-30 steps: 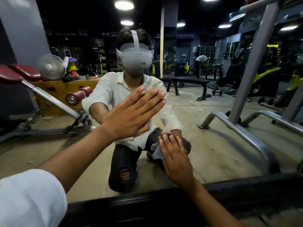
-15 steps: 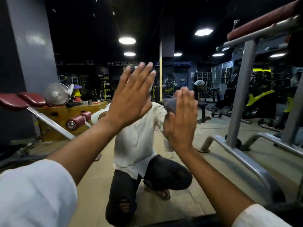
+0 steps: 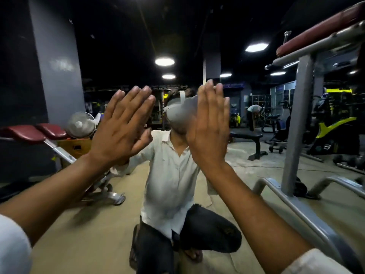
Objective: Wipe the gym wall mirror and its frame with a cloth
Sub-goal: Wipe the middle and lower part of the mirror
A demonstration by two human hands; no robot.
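Cloth (image 3: 190, 115) sits under my right hand (image 3: 211, 127), straight fingers pressing it flat to the mirror (image 3: 256, 175) dead ahead, while my left hand (image 3: 122, 127), spread and empty, braces on that mirror just beside.

The cloth (image 3: 190, 109) sat almost wholly behind the flat right hand (image 3: 209, 131). Only a grey smear of it showed past the thumb side, too blurred to make out any folds, and smear and hand together covered half of the reflected headset (image 3: 174, 113) in the mirror (image 3: 118, 46). The left sleeve (image 3: 11, 248) and right sleeve (image 3: 316, 264) were cut off at the bottom corners, the sign (image 3: 167, 87) far back in the reflection was too small to read, and I couldn't tell what the bent-over figure (image 3: 254, 109) was busy with.
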